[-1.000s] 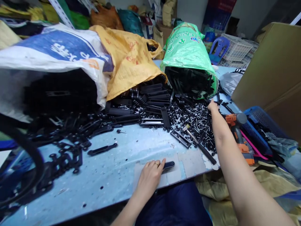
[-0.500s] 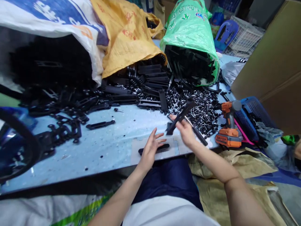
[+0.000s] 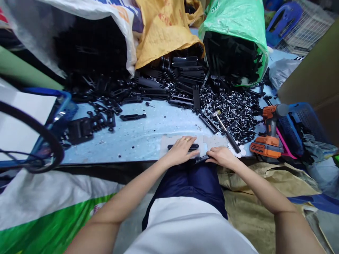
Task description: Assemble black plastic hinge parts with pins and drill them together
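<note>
My left hand [image 3: 181,151], with a ring on one finger, lies over a slim black plastic bar [image 3: 195,146] with rounded ends. Its fingers stretch to the right and the thumb is spread toward me. Under the bar is a pale flat pad [image 3: 164,141] at the table's front edge. My right hand [image 3: 222,156] is closed on the right end of a flat black plastic piece [image 3: 201,159], held low by the edge. That piece's left end reaches close to my left thumb; whether they touch is unclear.
A hammer [image 3: 225,130] lies right of the pad, beside a heap of small black parts with metal pins [image 3: 235,114]. An orange cordless drill [image 3: 268,132] stands further right by a blue basket [image 3: 307,120]. Green [image 3: 235,17], yellow [image 3: 164,35] and white [image 3: 129,46] sacks line the back.
My right hand has brought the black piece down and toward me, from raised and tilted to low at the table edge. My left hand has turned and settled over the bar. The view has shifted.
</note>
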{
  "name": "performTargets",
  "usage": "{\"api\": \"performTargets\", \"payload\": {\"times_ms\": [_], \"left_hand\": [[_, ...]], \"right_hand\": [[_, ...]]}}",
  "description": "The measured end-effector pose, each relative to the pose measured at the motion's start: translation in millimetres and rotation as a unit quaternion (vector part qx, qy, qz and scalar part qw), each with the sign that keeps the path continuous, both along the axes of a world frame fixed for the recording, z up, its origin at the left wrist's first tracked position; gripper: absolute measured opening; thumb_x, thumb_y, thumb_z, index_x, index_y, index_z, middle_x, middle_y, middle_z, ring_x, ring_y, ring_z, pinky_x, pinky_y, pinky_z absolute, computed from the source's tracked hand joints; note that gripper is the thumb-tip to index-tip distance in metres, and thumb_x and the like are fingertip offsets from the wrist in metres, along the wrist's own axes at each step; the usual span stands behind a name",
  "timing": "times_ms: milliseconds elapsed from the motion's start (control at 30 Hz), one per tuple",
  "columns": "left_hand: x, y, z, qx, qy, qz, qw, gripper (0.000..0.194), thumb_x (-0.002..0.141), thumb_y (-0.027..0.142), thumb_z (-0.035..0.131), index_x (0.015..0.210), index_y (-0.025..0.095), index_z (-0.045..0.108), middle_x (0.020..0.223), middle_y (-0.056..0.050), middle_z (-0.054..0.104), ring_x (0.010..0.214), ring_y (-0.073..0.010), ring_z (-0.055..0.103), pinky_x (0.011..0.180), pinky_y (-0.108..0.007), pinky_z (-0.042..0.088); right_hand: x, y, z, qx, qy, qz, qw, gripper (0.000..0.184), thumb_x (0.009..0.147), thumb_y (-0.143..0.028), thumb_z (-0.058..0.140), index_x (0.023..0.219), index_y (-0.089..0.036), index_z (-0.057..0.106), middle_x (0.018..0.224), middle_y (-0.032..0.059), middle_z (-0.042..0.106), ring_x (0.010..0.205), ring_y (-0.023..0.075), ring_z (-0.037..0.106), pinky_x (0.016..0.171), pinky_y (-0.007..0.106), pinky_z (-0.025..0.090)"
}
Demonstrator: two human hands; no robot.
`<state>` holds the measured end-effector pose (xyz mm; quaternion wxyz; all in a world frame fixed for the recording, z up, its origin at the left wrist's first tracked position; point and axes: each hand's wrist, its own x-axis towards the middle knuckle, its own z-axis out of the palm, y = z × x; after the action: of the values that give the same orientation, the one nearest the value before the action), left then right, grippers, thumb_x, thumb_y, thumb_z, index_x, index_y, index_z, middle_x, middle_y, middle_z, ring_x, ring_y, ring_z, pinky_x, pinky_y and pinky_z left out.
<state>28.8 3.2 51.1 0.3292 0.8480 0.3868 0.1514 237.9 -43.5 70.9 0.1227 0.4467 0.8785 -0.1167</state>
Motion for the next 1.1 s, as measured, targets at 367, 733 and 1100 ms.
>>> {"api": "performTargets", "payload": {"times_ms": [367,733,1100], "left_hand": [[3.0,4.7,-13.4,0.081,0.109,-0.108,0.985,0.069,0.066,0.069,0.053,0.111,0.016,0.050,0.112,-0.015,0.055,0.107,-0.0301,0.048,0.089,-0.042,0.035],[-3.6,5.8,-23.8,0.105,0.045,-0.068,0.991,0.055,0.068,0.062,0.055,0.099,0.018,0.052,0.093,-0.008,0.060,0.089,-0.0247,0.057,0.089,-0.042,0.040],[3.2,8.3,-25.7,0.086,0.065,-0.048,0.993,0.042,0.075,0.054,0.054,0.099,0.019,0.052,0.093,-0.008,0.061,0.090,-0.0234,0.058,0.075,-0.034,0.046]], "right_hand": [[-13.3,-8.4,4.9,-0.007,-0.042,-0.079,0.996,0.039,0.090,-0.048,0.036,0.094,-0.017,0.060,0.082,0.0068,0.063,0.072,0.0162,0.060,0.053,0.025,0.026],[-22.6,-8.3,10.5,0.051,-0.044,-0.080,0.995,0.041,0.093,-0.046,0.031,0.098,-0.017,0.060,0.082,0.0079,0.063,0.074,0.0170,0.058,0.058,0.027,0.027],[-16.1,5.6,3.2,0.097,-0.038,-0.079,0.991,0.035,0.091,-0.043,0.039,0.095,-0.017,0.061,0.082,0.0074,0.064,0.075,0.0175,0.055,0.062,0.029,0.027]]}}
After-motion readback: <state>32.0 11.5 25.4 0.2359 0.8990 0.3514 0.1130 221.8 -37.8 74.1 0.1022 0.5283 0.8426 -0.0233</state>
